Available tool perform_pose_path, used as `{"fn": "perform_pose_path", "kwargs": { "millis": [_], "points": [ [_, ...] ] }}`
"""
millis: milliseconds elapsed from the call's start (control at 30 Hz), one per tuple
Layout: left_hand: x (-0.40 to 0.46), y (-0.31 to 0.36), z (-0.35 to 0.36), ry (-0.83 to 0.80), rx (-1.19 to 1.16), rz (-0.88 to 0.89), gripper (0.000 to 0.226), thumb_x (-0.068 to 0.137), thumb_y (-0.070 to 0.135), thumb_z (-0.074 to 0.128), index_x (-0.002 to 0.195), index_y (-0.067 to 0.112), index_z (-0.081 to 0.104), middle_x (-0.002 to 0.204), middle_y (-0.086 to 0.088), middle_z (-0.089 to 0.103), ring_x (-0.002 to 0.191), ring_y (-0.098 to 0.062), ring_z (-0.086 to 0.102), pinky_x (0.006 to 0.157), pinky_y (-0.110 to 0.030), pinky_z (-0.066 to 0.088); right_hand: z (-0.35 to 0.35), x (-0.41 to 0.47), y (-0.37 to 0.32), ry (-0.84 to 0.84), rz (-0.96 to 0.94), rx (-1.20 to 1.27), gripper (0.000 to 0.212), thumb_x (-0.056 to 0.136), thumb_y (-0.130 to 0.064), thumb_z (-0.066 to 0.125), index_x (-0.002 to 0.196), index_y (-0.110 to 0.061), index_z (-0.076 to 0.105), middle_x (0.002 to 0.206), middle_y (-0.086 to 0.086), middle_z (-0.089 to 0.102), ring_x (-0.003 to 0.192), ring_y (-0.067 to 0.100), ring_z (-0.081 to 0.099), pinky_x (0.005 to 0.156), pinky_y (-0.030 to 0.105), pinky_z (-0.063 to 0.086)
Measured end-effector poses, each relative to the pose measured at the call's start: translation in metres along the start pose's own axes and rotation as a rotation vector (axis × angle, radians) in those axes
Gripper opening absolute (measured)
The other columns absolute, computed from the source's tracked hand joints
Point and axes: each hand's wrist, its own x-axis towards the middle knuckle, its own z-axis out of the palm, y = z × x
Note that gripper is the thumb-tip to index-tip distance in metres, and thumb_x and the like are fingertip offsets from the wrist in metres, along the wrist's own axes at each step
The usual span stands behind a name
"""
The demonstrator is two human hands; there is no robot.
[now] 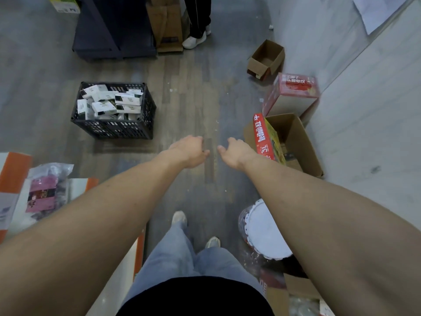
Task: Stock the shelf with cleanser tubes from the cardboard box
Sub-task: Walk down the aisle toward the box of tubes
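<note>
Cardboard box (293,142) is sitting open on the floor, right. You are reaching with left hand (189,151) and right hand (234,153) empty, fingers relaxed. Tubes unseen; probably light, slippery; take each mid-body.

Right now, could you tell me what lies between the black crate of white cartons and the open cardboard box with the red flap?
In the head view, only bare wood floor separates the black crate from the cardboard box; both empty hands, left and right, hang above that gap.
</note>
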Motion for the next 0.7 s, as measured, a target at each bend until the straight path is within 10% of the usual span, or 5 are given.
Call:
{"fn": "perform_pose_path", "kwargs": {
  "millis": [700],
  "points": [
    [0.302,-0.065,-0.221,-0.001,0.068,0.128,0.058,0.099,0.046,0.044,0.144,0.009,0.042,0.147,-0.016,0.044,0.133,-0.032,0.045,0.105,-0.038,0.038,-0.191,0.274,-0.128,0.116,0.105,0.047,0.060,0.101,-0.047,0.036,0.149,-0.010,0.034,0.149,0.019,0.040,0.136,0.039,0.040,0.111,0.046,0.035]
  ]
}}
